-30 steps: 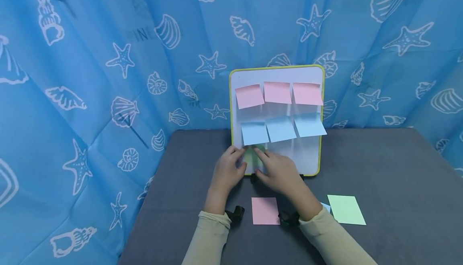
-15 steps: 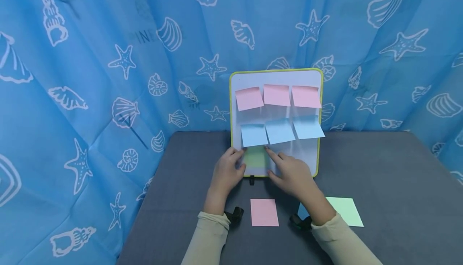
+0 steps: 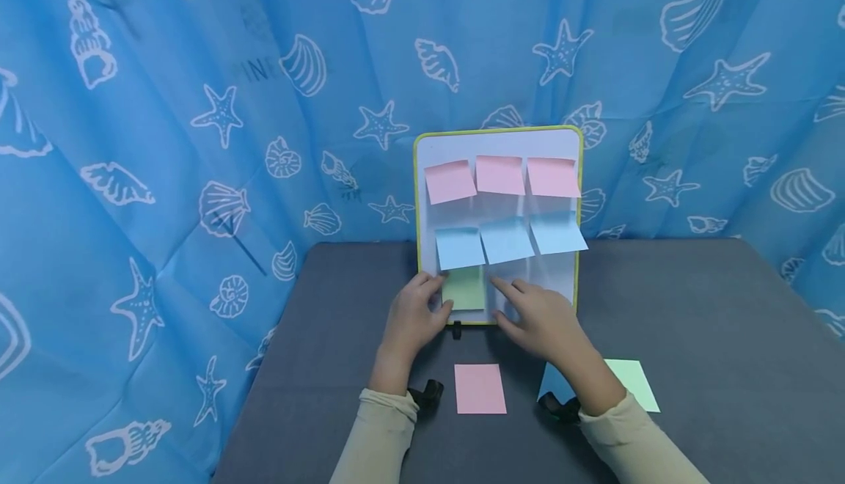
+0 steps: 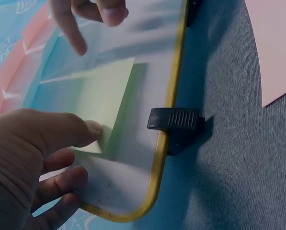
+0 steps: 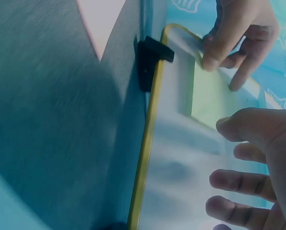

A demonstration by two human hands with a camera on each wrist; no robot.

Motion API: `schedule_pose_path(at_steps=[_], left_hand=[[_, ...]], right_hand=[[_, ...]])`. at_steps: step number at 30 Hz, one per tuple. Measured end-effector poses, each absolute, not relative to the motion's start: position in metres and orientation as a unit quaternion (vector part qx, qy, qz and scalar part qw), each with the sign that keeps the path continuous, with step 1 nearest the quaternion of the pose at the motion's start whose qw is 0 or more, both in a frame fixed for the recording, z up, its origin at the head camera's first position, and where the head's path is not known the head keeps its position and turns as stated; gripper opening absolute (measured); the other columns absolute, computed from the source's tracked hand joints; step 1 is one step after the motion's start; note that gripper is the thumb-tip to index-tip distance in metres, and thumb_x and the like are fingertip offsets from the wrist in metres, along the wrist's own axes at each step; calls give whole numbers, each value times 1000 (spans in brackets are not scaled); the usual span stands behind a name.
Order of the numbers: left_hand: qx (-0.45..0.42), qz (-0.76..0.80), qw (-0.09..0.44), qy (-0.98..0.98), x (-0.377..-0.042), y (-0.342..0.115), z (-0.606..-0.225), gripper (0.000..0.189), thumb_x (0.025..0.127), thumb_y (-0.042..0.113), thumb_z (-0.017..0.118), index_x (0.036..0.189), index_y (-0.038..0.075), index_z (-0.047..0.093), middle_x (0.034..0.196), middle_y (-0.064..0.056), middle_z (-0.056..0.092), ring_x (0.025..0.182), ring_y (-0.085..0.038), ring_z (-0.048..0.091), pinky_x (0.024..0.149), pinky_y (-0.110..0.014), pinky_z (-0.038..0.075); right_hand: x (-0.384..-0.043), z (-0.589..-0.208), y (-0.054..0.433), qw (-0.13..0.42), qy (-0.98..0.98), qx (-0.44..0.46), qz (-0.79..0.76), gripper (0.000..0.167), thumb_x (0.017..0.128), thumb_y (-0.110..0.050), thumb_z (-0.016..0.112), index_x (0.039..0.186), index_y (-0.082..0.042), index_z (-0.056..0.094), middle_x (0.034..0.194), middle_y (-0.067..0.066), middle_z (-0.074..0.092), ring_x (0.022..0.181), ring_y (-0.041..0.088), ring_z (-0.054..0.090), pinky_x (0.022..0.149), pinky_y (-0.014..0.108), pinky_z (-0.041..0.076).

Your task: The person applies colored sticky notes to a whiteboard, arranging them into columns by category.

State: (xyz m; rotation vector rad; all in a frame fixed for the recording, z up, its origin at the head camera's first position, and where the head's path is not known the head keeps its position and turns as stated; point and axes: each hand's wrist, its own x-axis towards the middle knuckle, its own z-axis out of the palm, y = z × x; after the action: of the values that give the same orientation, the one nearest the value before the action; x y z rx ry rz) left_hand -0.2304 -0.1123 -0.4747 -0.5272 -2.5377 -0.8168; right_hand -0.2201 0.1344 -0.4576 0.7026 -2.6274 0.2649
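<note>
A small whiteboard (image 3: 429,213) with a yellow rim stands upright on the table. In its bottom row, at the left, is a green sticky note (image 3: 465,290). My left hand (image 3: 414,308) is at that note's left side, index fingertip near its upper corner and thumb (image 4: 87,132) resting on its lower corner. My right hand (image 3: 544,319) is just right of the note, index finger extended toward the board and thumb apart from it; nothing is held. Pink notes (image 3: 499,175) form the top row, blue notes (image 3: 507,240) the middle one.
On the grey table (image 3: 356,286) lie a pink note (image 3: 480,389), a blue note (image 3: 553,381) partly under my right wrist, and a light green note (image 3: 635,381). A black clip foot (image 4: 174,119) grips the board's lower rim. A blue seashell curtain (image 3: 198,139) hangs behind.
My right hand has slid rightward along the green note's top and come off its right side, uncovering the note. My left hand stays at the note's left edge.
</note>
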Motion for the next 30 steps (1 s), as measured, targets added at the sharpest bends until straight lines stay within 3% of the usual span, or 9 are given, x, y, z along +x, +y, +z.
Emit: schedule_pose_path(at_steps=[7,12,20,26,30], left_hand=[[-204,-268,216,-917,-227,-101,-469,29,94,21,82,122,12,80,88,1,65,76,-10,59,63,-24,49],[-245,-258,210,-911,-216,-80,-463,24,97,24,79,119,14,81,88,1,64,73,-10,57,62,-22,47],[-331,-235,92,-909,-196,-35,-461,24,101,28,74,120,15,80,100,5,70,84,-4,62,76,-16,52],[-383,-217,47,-897,-182,3,-462,24,103,32,71,121,19,80,104,7,71,82,3,57,71,-10,45],[-421,-198,28,-885,-171,29,-461,26,104,36,68,123,22,80,108,9,70,84,6,56,71,-7,42]], right_hand=[[-206,-455,152,206,-939,250,113,36,88,-30,85,119,-12,79,90,2,71,61,8,51,52,27,40],[-193,-456,171,184,-942,247,132,31,89,-30,85,114,-12,81,94,2,73,65,7,54,56,28,46],[-173,-461,222,76,-964,186,174,30,90,-29,85,114,-13,79,102,1,75,88,19,74,69,41,60],[-161,-462,264,-42,-961,189,196,34,90,-31,85,117,-12,78,106,0,71,94,19,69,76,43,59],[-153,-464,289,-72,-954,207,206,37,88,-31,86,118,-11,78,107,-3,68,93,15,64,75,38,56]])
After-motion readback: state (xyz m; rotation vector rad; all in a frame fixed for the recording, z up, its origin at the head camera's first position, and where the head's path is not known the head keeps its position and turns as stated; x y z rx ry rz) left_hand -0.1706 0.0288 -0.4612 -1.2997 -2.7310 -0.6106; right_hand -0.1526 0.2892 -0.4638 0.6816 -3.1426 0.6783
